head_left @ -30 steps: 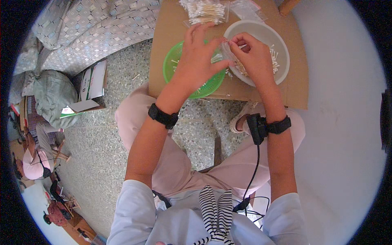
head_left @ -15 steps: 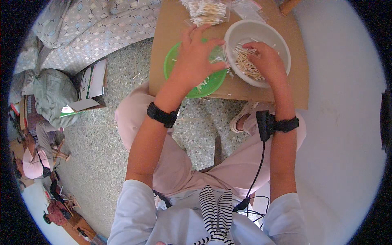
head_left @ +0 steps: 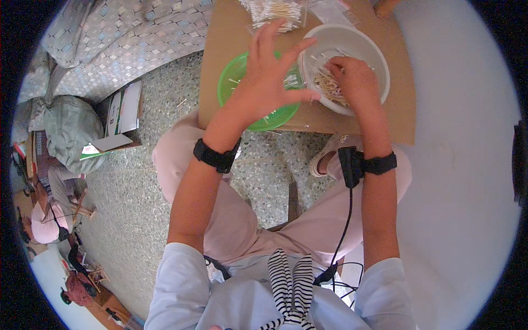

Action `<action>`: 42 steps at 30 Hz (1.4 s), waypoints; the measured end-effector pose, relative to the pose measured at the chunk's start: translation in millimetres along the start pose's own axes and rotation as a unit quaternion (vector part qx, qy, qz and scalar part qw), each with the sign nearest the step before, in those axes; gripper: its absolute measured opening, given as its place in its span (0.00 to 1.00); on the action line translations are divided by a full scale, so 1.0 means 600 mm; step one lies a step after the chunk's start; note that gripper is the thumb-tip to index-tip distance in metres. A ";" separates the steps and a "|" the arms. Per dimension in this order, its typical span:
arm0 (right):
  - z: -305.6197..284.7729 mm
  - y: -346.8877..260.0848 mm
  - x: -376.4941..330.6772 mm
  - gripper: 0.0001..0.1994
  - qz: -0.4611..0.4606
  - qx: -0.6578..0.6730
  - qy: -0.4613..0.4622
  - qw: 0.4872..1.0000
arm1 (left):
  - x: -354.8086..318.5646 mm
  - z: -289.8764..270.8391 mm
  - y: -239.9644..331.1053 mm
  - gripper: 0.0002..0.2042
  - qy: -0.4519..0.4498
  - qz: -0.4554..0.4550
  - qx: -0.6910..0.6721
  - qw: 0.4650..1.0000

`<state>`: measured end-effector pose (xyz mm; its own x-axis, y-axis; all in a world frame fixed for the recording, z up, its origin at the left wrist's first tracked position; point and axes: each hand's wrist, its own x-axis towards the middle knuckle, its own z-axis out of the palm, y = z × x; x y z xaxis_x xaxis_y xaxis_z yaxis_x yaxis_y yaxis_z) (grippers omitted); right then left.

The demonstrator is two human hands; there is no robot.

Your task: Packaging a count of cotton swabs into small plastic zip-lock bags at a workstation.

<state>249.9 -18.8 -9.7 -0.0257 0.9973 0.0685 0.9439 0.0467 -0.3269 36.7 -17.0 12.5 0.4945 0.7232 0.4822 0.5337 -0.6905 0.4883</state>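
My left hand [head_left: 269, 77] is over the green basket [head_left: 224, 82], its fingers and thumb spread wide. Clear plastic [head_left: 304, 71] shows faintly beside it, near the white bowl's left rim; whether my hand touches it is hard to tell. Inside the white bowl [head_left: 382, 60] lies a loose heap of cotton swabs [head_left: 328, 88] with pale sticks and white tips. My right hand [head_left: 356, 82] reaches into this bowl with its fingers curled together at the swabs. How many it grips is hidden. More swabs [head_left: 270, 118] lie in the green basket, partly covered by my left hand and wrist.
Bundled cotton swabs [head_left: 278, 14] and clear plastic bags [head_left: 333, 11] lie at the far side of the brown board [head_left: 401, 121]. A pale wall [head_left: 456, 165] stands close on the right. To the left are an opened carton [head_left: 124, 113], a grey-green sack [head_left: 71, 129] and another person [head_left: 49, 220].
My left hand has spread wider, its fingers and thumb reaching farther right. My right hand has shifted slightly left within the white bowl, its fingers still at the swabs.
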 end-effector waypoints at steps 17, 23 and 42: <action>-0.040 -0.052 0.007 0.15 -0.028 0.631 -0.008 0.775 | 0.017 0.004 -0.012 0.12 0.082 0.019 -0.024 0.996; -0.035 -0.068 0.019 0.18 -0.039 0.626 0.064 0.776 | 0.017 0.000 0.000 0.07 0.114 -0.019 -0.054 0.992; -0.032 -0.068 0.001 0.10 -0.073 0.544 0.061 0.834 | 0.021 -0.033 -0.006 0.07 0.224 -0.020 -0.048 0.973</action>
<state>217.8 -21.0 21.7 -0.0180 0.9666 0.2555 0.0742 0.2561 -0.9638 27.5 -5.4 31.0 0.1144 0.6843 0.7202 0.4696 -0.6761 0.5678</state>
